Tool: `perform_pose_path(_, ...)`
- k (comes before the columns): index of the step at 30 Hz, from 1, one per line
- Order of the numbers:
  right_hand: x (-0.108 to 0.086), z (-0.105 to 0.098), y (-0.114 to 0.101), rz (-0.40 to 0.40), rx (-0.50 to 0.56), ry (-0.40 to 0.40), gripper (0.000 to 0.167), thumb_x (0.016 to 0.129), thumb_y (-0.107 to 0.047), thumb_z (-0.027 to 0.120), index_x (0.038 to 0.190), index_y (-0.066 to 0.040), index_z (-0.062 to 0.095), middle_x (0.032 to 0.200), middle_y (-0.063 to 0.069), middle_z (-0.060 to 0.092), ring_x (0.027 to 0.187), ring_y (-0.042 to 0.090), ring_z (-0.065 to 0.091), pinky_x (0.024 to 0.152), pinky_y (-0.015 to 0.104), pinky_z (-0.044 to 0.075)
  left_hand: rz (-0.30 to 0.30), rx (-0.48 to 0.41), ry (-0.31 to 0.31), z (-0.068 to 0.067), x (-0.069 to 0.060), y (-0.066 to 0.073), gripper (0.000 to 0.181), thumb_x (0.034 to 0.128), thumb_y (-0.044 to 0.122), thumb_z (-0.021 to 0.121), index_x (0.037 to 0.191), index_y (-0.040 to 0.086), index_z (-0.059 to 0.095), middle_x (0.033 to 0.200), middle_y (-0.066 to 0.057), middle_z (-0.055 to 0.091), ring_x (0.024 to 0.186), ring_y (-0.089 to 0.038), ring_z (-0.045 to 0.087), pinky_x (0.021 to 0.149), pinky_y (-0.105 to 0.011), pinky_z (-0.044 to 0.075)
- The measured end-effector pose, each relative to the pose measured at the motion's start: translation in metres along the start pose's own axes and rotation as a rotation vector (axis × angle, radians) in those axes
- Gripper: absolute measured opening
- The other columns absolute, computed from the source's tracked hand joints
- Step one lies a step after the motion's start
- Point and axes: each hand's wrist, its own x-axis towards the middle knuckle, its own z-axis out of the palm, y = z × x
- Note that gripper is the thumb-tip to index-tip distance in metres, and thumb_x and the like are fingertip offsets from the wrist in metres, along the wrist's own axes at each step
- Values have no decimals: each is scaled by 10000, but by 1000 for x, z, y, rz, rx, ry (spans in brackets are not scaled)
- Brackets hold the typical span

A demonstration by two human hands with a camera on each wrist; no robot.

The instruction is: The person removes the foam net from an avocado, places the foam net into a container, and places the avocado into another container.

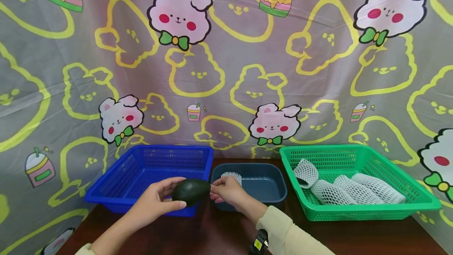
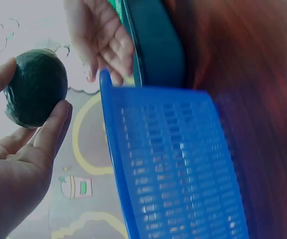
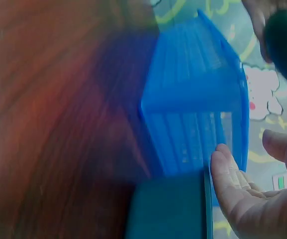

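A dark green avocado (image 1: 191, 192) is held in my left hand (image 1: 153, 200), above the front right edge of the blue basket (image 1: 148, 200). Fingers and thumb grip it from its left side, as the left wrist view also shows on the avocado (image 2: 38, 88). My right hand (image 1: 230, 192) is close to the avocado's right end, over the near left rim of the dark blue-grey basin (image 1: 265, 198). In the right wrist view the right hand (image 3: 252, 199) has its thumb apart from loosely bent fingers, nothing between them. A white foam net (image 1: 231, 175) in the basin is partly hidden behind it.
To the right stands a green basket (image 1: 357, 209) with several white foam net sleeves (image 1: 375, 188) lying in it. All three containers stand on a dark brown wooden table (image 1: 219, 235). A patterned curtain (image 1: 226, 58) hangs just behind them.
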Motion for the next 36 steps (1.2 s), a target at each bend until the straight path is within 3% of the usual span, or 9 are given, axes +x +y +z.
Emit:
perform_pose_path(4, -3, 11, -3, 28, 44, -42, 269, 923, -147, 674, 1021, 99, 629, 864, 181, 693, 754, 239, 694, 672, 357, 576, -15, 53, 74, -11, 4, -3, 596, 825, 140, 781, 1314, -71, 514, 1179, -204, 616, 1072, -305, 624, 788, -298, 544)
perform_pose_path(13, -4, 30, -7, 73, 33, -14, 242, 929, -170, 667, 988, 64, 649, 807, 110, 692, 756, 274, 697, 666, 372, 576, -65, 156, 206, -33, 13, -17, 595, 820, 182, 790, 1313, -34, 537, 1182, -186, 626, 1080, -314, 623, 775, -291, 541)
perform_pose_path(22, -3, 39, -3, 77, 156, 17, 88, 925, -31, 638, 898, 32, 583, 740, 113, 666, 640, 193, 665, 623, 348, 577, -171, 278, 260, -58, 15, -36, 691, 852, 306, 760, 1388, -20, 472, 1301, -226, 560, 1133, -355, 581, 814, -402, 539)
perform_pose_path(29, -2, 41, -1, 87, 226, 26, 109, 904, 20, 637, 855, -3, 542, 710, 103, 638, 577, 153, 611, 619, 348, 577, -247, 376, 291, -77, 15, -50, 803, 840, 432, 746, 1409, -39, 431, 1353, -277, 497, 1173, -426, 534, 843, -471, 523)
perform_pose_path(36, -1, 42, -1, 92, 233, 34, 124, 894, 27, 643, 842, -12, 537, 694, 99, 633, 557, 148, 601, 609, 345, 577, -314, 474, 318, -94, 15, -64, 862, 810, 487, 754, 1378, -79, 438, 1311, -328, 497, 1135, -469, 531, 791, -494, 529)
